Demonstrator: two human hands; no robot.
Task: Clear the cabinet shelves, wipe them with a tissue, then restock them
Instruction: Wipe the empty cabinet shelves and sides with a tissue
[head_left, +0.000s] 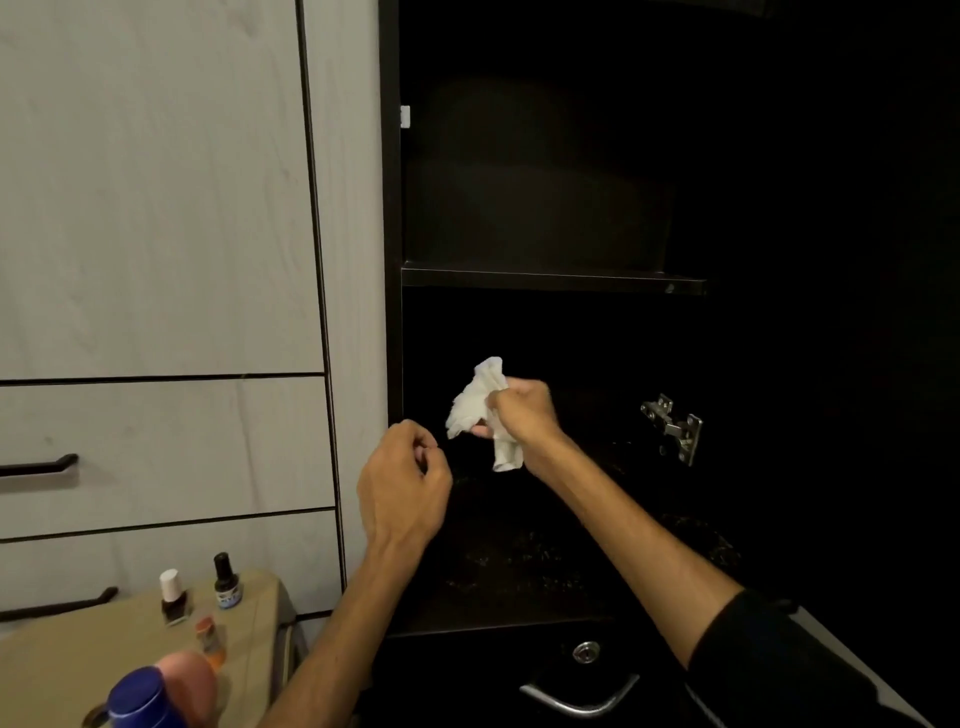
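Observation:
A dark open cabinet fills the right half of the view. Its upper shelf (550, 280) carries nothing that I can make out. The lower shelf (519, 561) is dark and speckled. My right hand (522, 413) is shut on a crumpled white tissue (475, 402), held in the air in front of the lower compartment. My left hand (405, 478) hovers just left of and below it, fingers curled, holding nothing I can see.
A small beige table (104, 644) at the lower left holds small bottles (223, 582), a blue cap (137, 699) and a pink container (189, 675). Pale cabinet doors and drawers (156, 441) with black handles stand to the left. A metal hinge (672, 426) and a lower drawer handle (576, 699) are at right.

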